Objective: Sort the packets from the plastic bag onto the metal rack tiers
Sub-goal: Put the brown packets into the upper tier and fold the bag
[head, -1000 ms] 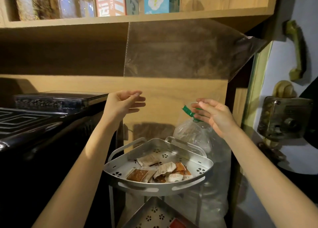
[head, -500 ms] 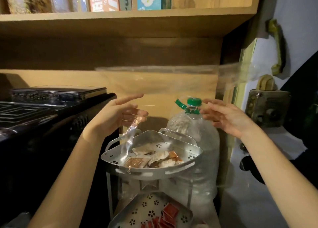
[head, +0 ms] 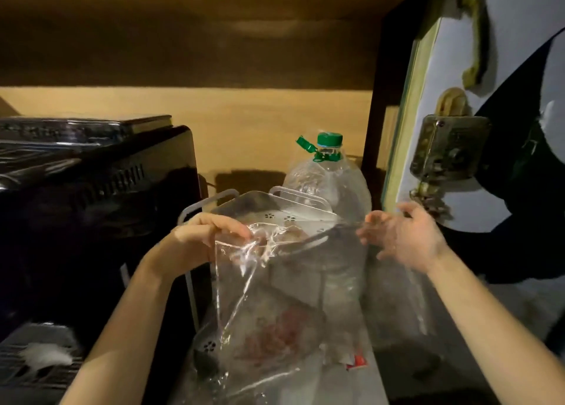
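A clear plastic bag (head: 275,297) hangs in front of the metal rack. My left hand (head: 198,239) grips its crumpled top corner just before the rack's top tier (head: 290,218). My right hand (head: 403,239) is blurred at the bag's other end, fingers spread; the film reaches it, but no grip shows. Through the plastic I see brownish packets (head: 290,236) dimly on the top tier and red packets (head: 275,334) on the lower tier (head: 209,345). One red packet (head: 357,360) lies at the lower tier's right edge.
A big clear water bottle with a green cap (head: 330,175) stands right behind the rack. A black appliance (head: 91,190) fills the left side. A door with a brass lock (head: 449,147) is close on the right. A wooden shelf (head: 214,37) hangs overhead.
The bag dropped from above the rack to in front of it. My left hand closed on its corner and both hands came down. My view tilted lower.
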`<action>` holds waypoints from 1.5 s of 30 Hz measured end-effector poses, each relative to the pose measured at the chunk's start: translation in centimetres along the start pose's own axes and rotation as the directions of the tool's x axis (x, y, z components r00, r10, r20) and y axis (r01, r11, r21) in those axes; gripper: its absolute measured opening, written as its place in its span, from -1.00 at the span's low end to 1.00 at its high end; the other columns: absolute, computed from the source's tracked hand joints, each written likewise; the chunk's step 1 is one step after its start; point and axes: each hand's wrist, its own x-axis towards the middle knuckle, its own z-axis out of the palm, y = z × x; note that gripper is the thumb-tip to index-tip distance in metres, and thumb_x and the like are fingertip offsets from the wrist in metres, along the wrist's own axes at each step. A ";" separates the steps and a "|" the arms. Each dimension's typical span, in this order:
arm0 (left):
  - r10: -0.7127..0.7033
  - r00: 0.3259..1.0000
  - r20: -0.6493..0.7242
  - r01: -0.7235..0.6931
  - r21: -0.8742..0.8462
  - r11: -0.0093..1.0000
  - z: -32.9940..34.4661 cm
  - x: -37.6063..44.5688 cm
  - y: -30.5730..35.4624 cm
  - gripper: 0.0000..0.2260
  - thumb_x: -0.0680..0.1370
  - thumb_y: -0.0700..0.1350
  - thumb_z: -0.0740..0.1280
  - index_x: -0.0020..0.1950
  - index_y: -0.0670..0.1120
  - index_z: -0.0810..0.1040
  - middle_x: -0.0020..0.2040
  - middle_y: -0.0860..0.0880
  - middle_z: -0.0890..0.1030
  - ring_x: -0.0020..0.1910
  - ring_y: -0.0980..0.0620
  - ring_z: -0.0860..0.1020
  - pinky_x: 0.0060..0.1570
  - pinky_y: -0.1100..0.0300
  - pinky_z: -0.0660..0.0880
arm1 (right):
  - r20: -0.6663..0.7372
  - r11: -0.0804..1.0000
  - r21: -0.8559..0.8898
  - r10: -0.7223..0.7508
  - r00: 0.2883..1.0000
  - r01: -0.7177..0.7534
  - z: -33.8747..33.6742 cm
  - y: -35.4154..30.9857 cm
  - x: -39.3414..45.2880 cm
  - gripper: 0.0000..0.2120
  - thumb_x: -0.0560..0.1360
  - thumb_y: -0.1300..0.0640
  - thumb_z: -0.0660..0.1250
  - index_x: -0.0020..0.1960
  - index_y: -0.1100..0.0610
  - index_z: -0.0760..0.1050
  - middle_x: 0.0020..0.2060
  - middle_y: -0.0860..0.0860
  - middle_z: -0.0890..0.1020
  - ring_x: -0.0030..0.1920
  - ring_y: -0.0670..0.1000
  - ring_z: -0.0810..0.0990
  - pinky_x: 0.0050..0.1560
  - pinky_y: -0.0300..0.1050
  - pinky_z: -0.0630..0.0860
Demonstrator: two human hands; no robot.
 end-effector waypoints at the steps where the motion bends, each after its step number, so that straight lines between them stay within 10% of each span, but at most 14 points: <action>1: -0.030 0.998 0.051 0.031 -0.022 0.999 0.3 -0.5 -0.6 -0.63 0.32 -0.06 0.37 0.03 -0.24 0.63 0.04 -0.16 0.66 0.07 -0.12 0.60 0.01 0.07 0.57 | 0.014 0.999 0.001 0.038 0.999 -0.038 -0.4 0.5 -0.5 -0.55 0.22 -0.20 0.25 -0.30 0.19 0.61 -0.29 0.19 0.68 -0.31 0.12 0.66 -0.56 -0.16 0.52; 4: -0.208 0.977 0.055 0.209 -0.004 0.978 1.7 -1.6 -2.1 -0.60 0.28 -0.03 0.40 0.01 -0.25 0.64 0.05 -0.18 0.65 0.09 -0.12 0.59 0.03 0.06 0.57 | 0.069 0.980 -0.158 0.134 0.989 -0.122 -1.3 2.1 -2.0 -0.62 0.12 -0.05 0.53 -0.16 0.13 0.59 -0.19 0.15 0.67 -0.24 0.08 0.67 -0.48 -0.16 0.55; 8: -0.437 0.899 0.038 0.430 0.121 0.895 4.1 -3.3 -4.0 -0.59 0.23 0.09 0.53 -0.03 -0.12 0.68 -0.02 -0.07 0.68 -0.06 0.02 0.64 -0.14 0.21 0.60 | 0.013 0.896 -0.366 0.275 0.961 -0.252 -2.2 4.5 -3.1 -0.59 0.33 0.33 0.37 0.15 0.12 0.48 -0.11 0.16 0.65 -0.15 0.10 0.65 -0.34 -0.12 0.60; 12: -0.565 0.825 0.013 0.557 0.152 0.817 6.8 -5.4 -7.4 -0.68 0.45 -0.26 0.38 0.19 -0.10 0.53 0.23 -0.14 0.57 0.14 -0.16 0.58 0.09 0.05 0.55 | -0.027 0.821 -0.455 0.375 0.927 -0.345 -2.0 7.0 -3.1 -0.60 0.42 0.40 0.31 0.21 0.12 0.46 -0.04 0.14 0.68 -0.14 0.01 0.68 -0.18 -0.19 0.63; 16: -0.618 0.782 -0.081 0.622 0.059 0.781 8.9 -9.6 -10.6 -0.64 0.46 -0.35 0.34 0.21 -0.10 0.45 0.23 -0.20 0.55 0.09 -0.21 0.59 0.09 -0.22 0.49 | -0.136 0.757 -0.507 0.403 0.905 -0.413 -0.9 10.1 -1.9 -0.58 0.40 0.37 0.37 0.23 0.18 0.43 -0.02 0.18 0.66 -0.14 0.00 0.69 -0.17 -0.24 0.62; 20: -0.629 0.735 -0.253 0.641 -0.045 0.766 10.6 -13.6 -11.4 -0.74 0.48 -0.35 0.31 0.11 -0.12 0.43 -0.12 -0.08 0.69 -0.12 -0.12 0.65 -0.27 0.09 0.60 | -0.256 0.642 -0.633 0.353 0.900 -0.432 1.1 13.2 0.6 -0.41 0.17 0.17 0.58 0.15 0.28 0.51 -0.04 0.17 0.67 -0.05 0.10 0.67 0.08 -0.01 0.59; 24: -0.621 0.665 -0.415 0.633 -0.130 0.763 11.7 -16.9 -11.7 -0.67 0.46 -0.35 0.33 0.17 -0.08 0.48 0.05 -0.14 0.62 -0.07 -0.11 0.66 -0.13 0.05 0.61 | -0.239 0.596 -0.727 0.246 0.939 -0.341 5.0 15.4 2.9 -0.69 0.34 0.27 0.47 0.06 0.21 0.53 -0.14 0.03 0.60 -0.24 -0.06 0.56 -0.36 -0.47 0.48; 30: -0.546 0.567 -0.617 0.690 -0.006 0.724 12.9 -20.3 -13.6 -0.65 0.51 -0.33 0.27 0.11 0.10 0.48 0.20 -0.02 0.54 -0.07 0.04 0.64 0.03 0.05 0.58 | -0.129 0.624 -0.751 0.183 0.975 -0.217 10.1 20.0 6.2 -0.72 0.38 0.37 0.39 0.08 0.38 0.53 -0.08 0.21 0.61 -0.09 0.08 0.56 -0.11 -0.19 0.57; 37: -0.244 0.627 -0.739 0.776 0.564 0.283 14.8 -21.7 -16.2 -0.70 0.52 -0.11 0.26 0.26 0.04 0.46 0.48 -0.10 0.22 0.25 -0.01 0.49 0.28 0.09 0.38 | -0.035 0.669 -0.713 0.263 0.964 -0.209 14.2 25.2 8.2 -0.79 0.35 0.46 0.36 -0.27 0.17 0.55 -0.34 -0.01 0.61 -0.25 -0.06 0.61 -0.27 -0.39 0.50; 41: -0.231 0.729 -0.644 0.674 0.734 0.082 15.0 -21.5 -17.9 -0.61 0.52 0.08 0.12 0.30 0.03 0.43 0.41 -0.08 0.35 0.37 -0.09 0.38 0.29 -0.13 0.32 | 0.063 0.540 -0.827 0.370 0.927 -0.159 15.7 28.1 8.7 -0.73 0.48 0.26 0.31 0.17 0.25 0.51 0.16 0.20 0.57 0.21 0.17 0.51 0.14 -0.14 0.40; 45: -0.430 0.635 -0.642 0.724 0.688 0.042 14.6 -21.1 -20.2 -0.36 0.45 0.29 -0.32 0.50 0.10 -0.07 0.48 0.04 -0.21 0.49 -0.01 -0.22 0.48 -0.07 -0.21 | 0.025 0.507 -0.855 0.260 0.965 -0.114 17.0 30.8 8.8 -0.73 0.51 0.14 0.27 0.19 0.17 0.50 0.15 0.12 0.57 0.17 0.10 0.53 0.11 -0.18 0.40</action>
